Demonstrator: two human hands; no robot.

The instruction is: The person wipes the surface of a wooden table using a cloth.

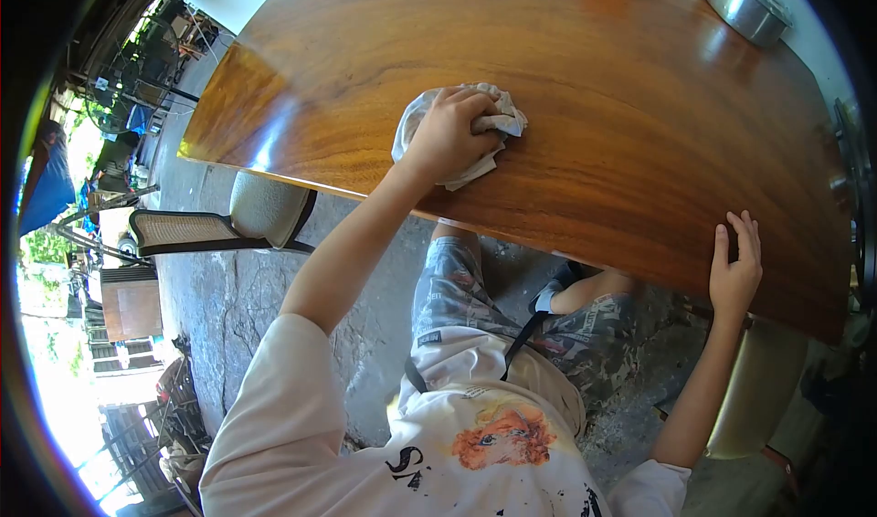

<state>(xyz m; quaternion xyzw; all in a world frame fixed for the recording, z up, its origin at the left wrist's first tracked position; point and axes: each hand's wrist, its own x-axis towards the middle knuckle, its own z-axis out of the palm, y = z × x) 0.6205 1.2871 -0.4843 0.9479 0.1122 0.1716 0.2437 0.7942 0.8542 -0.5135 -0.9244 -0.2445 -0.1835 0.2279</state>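
Note:
My left hand [450, 133] presses a crumpled white cloth [409, 131] onto the polished wooden table [630, 124], near its front edge. The fingers curl over the cloth, and part of it bunches up beside the thumb and fingertips. Farther right, my right hand [738, 266] rests on the tabletop close to the same edge. Its fingers are stretched out and it holds nothing.
A lidded metal pot [747, 5] stands at the table's far right corner. Below the table's left part is a chair [233, 220] with a padded seat; another chair [758, 389] is at the right. A fan [137, 65] stands at the far left.

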